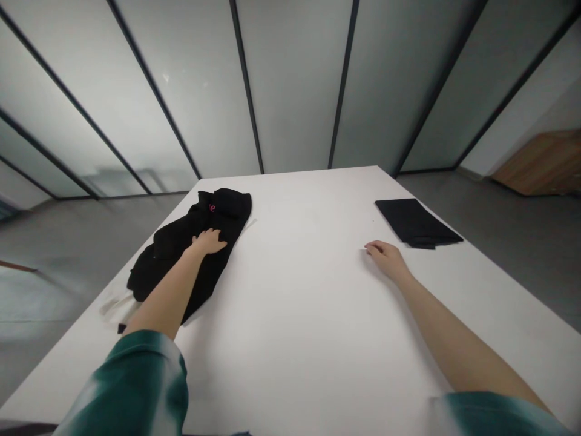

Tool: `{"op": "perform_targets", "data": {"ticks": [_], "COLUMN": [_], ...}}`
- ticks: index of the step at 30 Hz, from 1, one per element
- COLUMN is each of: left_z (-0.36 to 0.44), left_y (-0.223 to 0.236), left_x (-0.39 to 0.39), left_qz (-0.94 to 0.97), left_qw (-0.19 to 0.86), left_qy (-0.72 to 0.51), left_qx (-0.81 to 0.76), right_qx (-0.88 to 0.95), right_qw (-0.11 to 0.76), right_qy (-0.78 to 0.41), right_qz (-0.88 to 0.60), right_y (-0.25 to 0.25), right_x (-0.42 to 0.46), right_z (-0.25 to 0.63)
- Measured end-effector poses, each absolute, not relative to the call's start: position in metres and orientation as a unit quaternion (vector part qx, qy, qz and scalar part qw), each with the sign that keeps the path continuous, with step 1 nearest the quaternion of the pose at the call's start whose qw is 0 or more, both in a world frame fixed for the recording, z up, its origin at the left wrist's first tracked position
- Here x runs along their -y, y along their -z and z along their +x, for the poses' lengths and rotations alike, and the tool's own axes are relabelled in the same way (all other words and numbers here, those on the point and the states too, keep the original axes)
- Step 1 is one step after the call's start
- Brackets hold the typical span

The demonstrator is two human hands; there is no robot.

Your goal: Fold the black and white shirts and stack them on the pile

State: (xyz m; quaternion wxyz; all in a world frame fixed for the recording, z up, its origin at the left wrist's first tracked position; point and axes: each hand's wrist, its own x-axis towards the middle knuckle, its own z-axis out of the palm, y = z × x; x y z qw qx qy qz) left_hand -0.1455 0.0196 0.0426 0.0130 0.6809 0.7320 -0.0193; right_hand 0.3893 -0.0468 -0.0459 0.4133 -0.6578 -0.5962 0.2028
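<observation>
In the head view, the black pile [177, 235] lies along the left side of the table [295, 272], loosely heaped, with pink lettering [212, 208] near its far end and a white cloth [118, 309] at its near end. The left hand [209, 241] rests palm down on it, fingers spread rather than clamped, perhaps to steady it or feel its top layer. A dark square [414, 220] lies flat by the right edge, its fairly straight sides suggesting folded fabric; the width of table between it and the pile probably keeps the two from mixing. As for the grip, the pile sits directly under the left palm, towards its right side. The right hand [385, 255] is well apart from the pile, just short of the square, fingers curled inward; whether thumb and fingertips meet, I cannot tell, and nothing shows in it.
</observation>
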Motion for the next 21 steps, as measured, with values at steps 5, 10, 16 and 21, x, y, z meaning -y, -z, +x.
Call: {"op": "perform_targets", "data": {"ticks": [5, 10, 16, 21], "left_z": [-0.08, -0.004, 0.01, 0.002], "left_y": [-0.029, 0.006, 0.026, 0.022], "left_x": [-0.003, 0.013, 0.018, 0.012], "left_qz": [0.735, 0.785, 0.774, 0.779], "left_qw": [-0.01, 0.059, 0.038, 0.029], "left_qy": [-0.015, -0.031, -0.091, -0.098], "left_qx": [-0.678, -0.616, -0.625, -0.618], "right_qx": [0.596, 0.605, 0.594, 0.546], "right_qw": [0.404, 0.401, 0.435, 0.444], "right_qy": [-0.201, -0.189, -0.145, -0.017], "right_qz": [-0.664, -0.662, -0.661, -0.71], "right_y": [0.047, 0.048, 0.053, 0.049], "right_x": [0.046, 0.045, 0.045, 0.037], "right_z": [0.389, 0.391, 0.394, 0.41]}}
